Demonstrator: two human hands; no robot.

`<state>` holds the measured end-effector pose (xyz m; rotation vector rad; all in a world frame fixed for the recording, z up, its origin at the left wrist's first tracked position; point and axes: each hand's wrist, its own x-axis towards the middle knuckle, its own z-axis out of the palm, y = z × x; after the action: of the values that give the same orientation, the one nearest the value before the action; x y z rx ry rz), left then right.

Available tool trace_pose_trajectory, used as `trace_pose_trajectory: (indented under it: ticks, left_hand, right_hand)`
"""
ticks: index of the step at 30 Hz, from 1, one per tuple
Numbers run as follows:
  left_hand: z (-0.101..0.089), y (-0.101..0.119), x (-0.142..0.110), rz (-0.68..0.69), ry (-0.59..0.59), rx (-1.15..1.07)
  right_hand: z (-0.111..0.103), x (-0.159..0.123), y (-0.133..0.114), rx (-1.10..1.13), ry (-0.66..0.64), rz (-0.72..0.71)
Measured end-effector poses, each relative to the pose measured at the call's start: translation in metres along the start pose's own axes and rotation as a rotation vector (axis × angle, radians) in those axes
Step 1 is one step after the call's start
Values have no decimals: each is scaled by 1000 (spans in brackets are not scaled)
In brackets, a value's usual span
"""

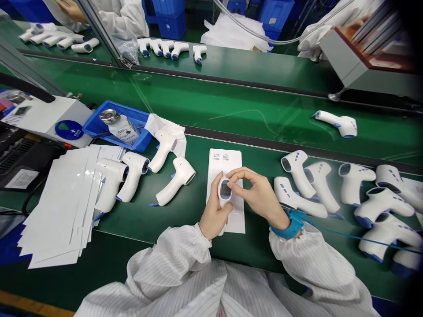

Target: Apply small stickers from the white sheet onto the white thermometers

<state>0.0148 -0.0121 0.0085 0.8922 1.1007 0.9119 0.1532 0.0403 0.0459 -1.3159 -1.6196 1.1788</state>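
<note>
My left hand (214, 215) is wrapped round a white infrared thermometer (225, 201), its dark screen facing up at me. The fingers of my right hand (259, 193) are pinched together at the screen's upper right edge; whatever is between the fingertips is too small to make out. A blue wrist strap (291, 224) with a cord circles my right wrist. Beneath both hands lies a white paper sheet (235, 220) with small dark printed marks near its top. To the left, another thermometer (176, 180) rests on the green bench.
Several more thermometers (352, 180) lie at right, and others stand by a paper stack (62, 202) at left. A blue tray (114, 108) holds a metal-topped bottle (120, 127). One thermometer (345, 125) lies on the green strip beyond. Co-workers' sleeves (127, 20) show across the bench.
</note>
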Motion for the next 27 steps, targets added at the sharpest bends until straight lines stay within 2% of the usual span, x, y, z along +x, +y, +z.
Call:
trace_pose_trajectory:
  ticks: [7, 27]
  left_hand:
    - [1, 2, -1, -5, -18, 0]
    - [-2, 9, -3, 3, -96, -79]
  right_hand:
    - [3, 0, -1, -10, 45, 13]
    - [2, 3, -4, -47, 16, -6]
